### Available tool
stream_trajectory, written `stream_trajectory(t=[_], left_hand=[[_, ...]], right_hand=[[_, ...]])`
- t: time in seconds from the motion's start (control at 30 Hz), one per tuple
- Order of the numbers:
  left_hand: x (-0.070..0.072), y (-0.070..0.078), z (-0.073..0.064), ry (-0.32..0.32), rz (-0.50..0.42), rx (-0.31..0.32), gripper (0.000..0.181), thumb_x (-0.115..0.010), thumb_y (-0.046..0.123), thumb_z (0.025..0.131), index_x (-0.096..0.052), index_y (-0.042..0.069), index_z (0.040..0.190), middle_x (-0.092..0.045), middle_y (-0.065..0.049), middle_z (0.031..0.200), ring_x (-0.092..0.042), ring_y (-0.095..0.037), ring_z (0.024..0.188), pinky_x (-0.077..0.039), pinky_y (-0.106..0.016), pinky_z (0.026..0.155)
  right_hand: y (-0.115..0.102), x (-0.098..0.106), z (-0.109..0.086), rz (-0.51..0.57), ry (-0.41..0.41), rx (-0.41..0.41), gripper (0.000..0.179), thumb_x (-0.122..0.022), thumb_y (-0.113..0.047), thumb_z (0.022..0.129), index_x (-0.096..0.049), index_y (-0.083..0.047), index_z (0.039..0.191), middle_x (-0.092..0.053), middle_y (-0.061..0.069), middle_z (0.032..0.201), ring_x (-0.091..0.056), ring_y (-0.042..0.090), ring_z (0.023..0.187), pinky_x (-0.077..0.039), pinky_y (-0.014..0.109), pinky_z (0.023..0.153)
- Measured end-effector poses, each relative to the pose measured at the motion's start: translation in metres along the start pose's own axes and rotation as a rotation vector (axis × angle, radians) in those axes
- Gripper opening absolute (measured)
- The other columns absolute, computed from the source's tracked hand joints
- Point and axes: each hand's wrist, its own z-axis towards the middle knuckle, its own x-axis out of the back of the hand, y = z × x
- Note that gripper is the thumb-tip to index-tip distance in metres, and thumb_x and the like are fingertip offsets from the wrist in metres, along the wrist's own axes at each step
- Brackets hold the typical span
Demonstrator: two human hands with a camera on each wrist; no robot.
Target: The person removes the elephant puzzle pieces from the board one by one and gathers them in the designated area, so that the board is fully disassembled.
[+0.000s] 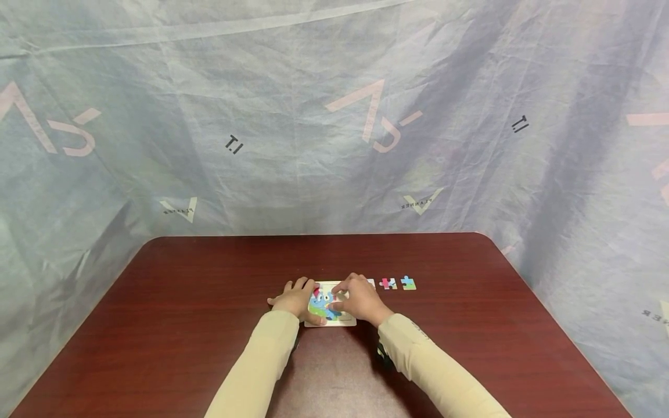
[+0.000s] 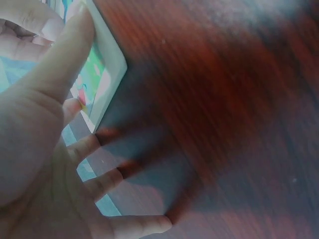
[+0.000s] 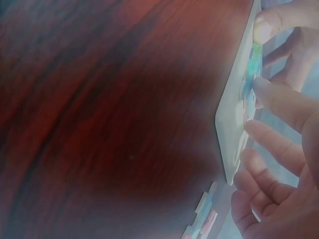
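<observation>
- Tray (image 1: 330, 324) holds blue-green puzzle pieces (image 1: 319, 302).
- Left hand (image 1: 294, 300) spread, thumb on tray.
- Right hand (image 1: 362, 299) touches pieces; whether grasping, I cannot tell.
- Far backdrop (image 1: 292, 87) bears "PLANNER".

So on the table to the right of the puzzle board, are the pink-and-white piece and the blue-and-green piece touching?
Apart: the head view shows a strip of bare table between the pink-and-white piece and the blue-and-green piece.
</observation>
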Motion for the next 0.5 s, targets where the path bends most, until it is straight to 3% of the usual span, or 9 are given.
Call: stream_trajectory(t=[0.5], left_hand=[[0.0023,0.0028,-0.0025,-0.008,0.013,0.005,0.084,-0.087,0.039,0.081,-0.045,0.014,0.149,-0.036,-0.014,0.157,-0.028,-0.046,0.146,-0.031,-0.082,0.098]], right_hand=[[0.0005,0.001,-0.0003,-0.015,-0.01,0.025,0.023,-0.087,-0.017,0.081,-0.079,-0.009,0.1,-0.065,0.009,0.099,-0.056,0.027,0.095,-0.048,0.044,0.082]])
